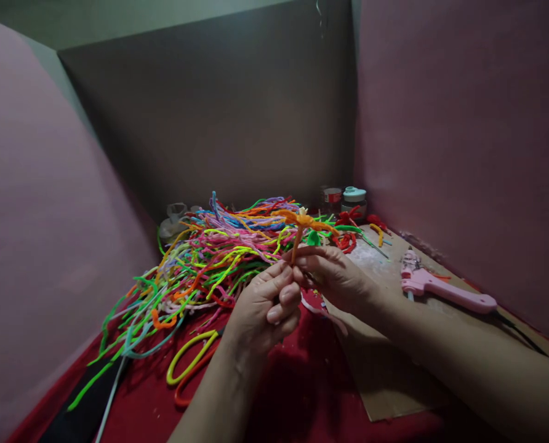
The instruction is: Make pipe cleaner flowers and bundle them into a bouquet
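Note:
An orange pipe-cleaner flower (304, 221) stands upright on a thin stem held between both hands. My right hand (332, 274) pinches the stem just below the petals. My left hand (268, 304) is curled closed against the lower end of the stem, fingertips touching the right hand. Both hands hover above the red cloth (297, 394), in front of a big heap of many-coloured pipe cleaners (200, 258).
A pink glue gun (440, 289) lies on a brown cardboard sheet (389, 381) at right, its cord trailing right. Small jars (346, 200) and red and green pipe-cleaner pieces (348, 231) sit at the back. Pink boards wall in both sides, a grey board behind.

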A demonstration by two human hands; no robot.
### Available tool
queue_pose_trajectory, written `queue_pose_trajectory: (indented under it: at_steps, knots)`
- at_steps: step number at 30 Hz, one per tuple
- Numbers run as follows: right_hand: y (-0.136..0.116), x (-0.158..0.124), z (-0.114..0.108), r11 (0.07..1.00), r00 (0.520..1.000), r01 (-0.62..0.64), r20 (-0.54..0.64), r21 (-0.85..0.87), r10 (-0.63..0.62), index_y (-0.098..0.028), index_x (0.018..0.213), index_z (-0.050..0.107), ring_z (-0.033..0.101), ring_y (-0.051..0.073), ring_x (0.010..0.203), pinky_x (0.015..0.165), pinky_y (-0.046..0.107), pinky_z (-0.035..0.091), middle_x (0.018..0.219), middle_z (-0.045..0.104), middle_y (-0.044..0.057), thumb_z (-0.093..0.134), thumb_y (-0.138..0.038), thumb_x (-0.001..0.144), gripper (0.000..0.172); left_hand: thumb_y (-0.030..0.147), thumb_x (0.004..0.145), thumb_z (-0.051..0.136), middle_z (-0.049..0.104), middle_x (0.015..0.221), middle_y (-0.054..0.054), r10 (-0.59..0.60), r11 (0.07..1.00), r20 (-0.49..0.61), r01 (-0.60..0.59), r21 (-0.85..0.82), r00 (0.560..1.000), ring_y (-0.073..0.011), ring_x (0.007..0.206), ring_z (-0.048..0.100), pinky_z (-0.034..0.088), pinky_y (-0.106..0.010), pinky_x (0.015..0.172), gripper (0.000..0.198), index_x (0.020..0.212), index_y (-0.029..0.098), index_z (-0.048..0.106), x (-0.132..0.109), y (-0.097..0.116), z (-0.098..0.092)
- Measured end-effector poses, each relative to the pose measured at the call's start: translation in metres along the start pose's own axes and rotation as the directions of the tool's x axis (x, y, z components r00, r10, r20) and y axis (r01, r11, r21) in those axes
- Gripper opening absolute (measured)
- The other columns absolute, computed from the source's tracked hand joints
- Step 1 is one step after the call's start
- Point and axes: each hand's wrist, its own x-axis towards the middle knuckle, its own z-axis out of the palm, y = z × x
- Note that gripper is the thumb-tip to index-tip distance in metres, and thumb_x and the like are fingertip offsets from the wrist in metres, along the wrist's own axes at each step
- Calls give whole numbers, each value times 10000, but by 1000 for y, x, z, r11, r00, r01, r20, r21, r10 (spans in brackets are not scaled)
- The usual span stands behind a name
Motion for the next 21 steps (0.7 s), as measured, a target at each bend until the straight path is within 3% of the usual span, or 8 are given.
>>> queue_pose_trajectory:
  at_steps: [3, 8, 11, 14, 16, 19, 21]
  knots:
    - [0, 1, 0, 997, 999, -48, -15, 54, 48, -180, 739, 708, 452, 69, 500, 498, 203, 363, 562, 585, -27, 714, -223, 632, 116, 258, 817, 567, 414, 492, 89, 3, 999, -36, -1, 53, 999, 19, 277, 184, 228, -90, 264, 115, 822, 144, 579, 1, -1, 2]
    - [3, 0, 2, 996, 993, -1, -113, 93, 12, -175, 721, 693, 530, 88, 583, 553, 216, 407, 668, 636, -1, 702, -195, 633, 90, 303, 794, 596, 523, 500, 42, 213, 917, -186, -131, 377, 959, -29, 294, 390, 322, -128, 275, 188, 725, 131, 561, 2, -4, 11]
    - [0, -1, 4, 993, 993, -42, -103, 112, 54, -182, 711, 691, 527, 81, 565, 545, 212, 406, 641, 632, -11, 715, -184, 623, 91, 297, 813, 566, 478, 483, 67, 175, 958, -139, -136, 253, 975, -15, 265, 296, 319, -134, 249, 164, 760, 142, 560, 2, -5, 9]
    - [-3, -1, 5, 987, 993, -82, -74, 141, 93, -178, 709, 689, 527, 82, 539, 522, 207, 394, 607, 628, -19, 737, -180, 586, 132, 268, 832, 534, 414, 480, 93, 55, 996, -27, -53, 65, 998, 4, 259, 167, 287, -121, 226, 121, 804, 154, 560, 1, -3, 4]
    - [-3, -1, 5, 985, 993, -88, -65, 149, 98, -174, 711, 684, 529, 85, 527, 518, 214, 392, 600, 630, -18, 733, -183, 589, 132, 261, 834, 524, 399, 480, 96, 9, 999, 17, -10, 50, 1000, 5, 261, 143, 276, -119, 225, 118, 803, 153, 560, 0, -1, 2]
    - [0, 0, 4, 991, 994, -57, -83, 121, 67, -174, 732, 690, 540, 94, 546, 544, 229, 401, 612, 636, -15, 720, -193, 617, 121, 334, 820, 538, 449, 496, 70, 94, 968, -78, -73, 240, 992, -18, 277, 258, 317, -154, 261, 192, 775, 149, 561, 1, -1, 6]
    - [3, 0, 3, 997, 991, -5, -135, 78, 16, -179, 749, 699, 541, 99, 571, 565, 238, 405, 641, 646, -12, 723, -203, 625, 129, 372, 784, 581, 506, 534, 44, 287, 848, -187, -158, 506, 939, -50, 336, 376, 345, -175, 323, 217, 766, 157, 564, 1, -4, 9]
